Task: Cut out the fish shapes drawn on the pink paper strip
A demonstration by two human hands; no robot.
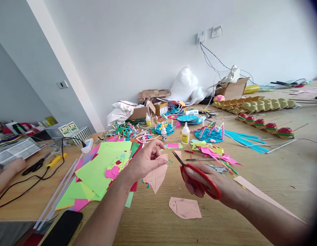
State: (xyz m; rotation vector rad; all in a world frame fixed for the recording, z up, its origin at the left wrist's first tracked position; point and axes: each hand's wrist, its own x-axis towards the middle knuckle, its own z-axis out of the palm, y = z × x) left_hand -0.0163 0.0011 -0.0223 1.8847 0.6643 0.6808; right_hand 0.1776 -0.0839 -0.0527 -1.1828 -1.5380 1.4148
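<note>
Between the thumb and fingers of my left hand (pixel 148 159) is a piece of pink paper (pixel 155 179) with pencil lines drawn on it. My right hand (pixel 203 181) grips red-handled scissors (pixel 211 182), their dark blades pointing up and left toward the pink paper, apart from it. On the table below lies a pink paper fish cutout (pixel 185 207) with a drawn outline and eye. Left of my left forearm, several sheets of green paper (pixel 97 164) are piled, with small pink paper cutouts (pixel 112 172) on top.
Glue bottles (pixel 185 134) stand ahead, near blue woven craft pieces (pixel 209 134). Paper scraps (pixel 212 150) and a pen (pixel 200 159) lie beyond the scissors. Egg cartons (pixel 255 104) are at the back right. A black phone (pixel 62 227) lies front left; another person's hand (pixel 15 165) is far left.
</note>
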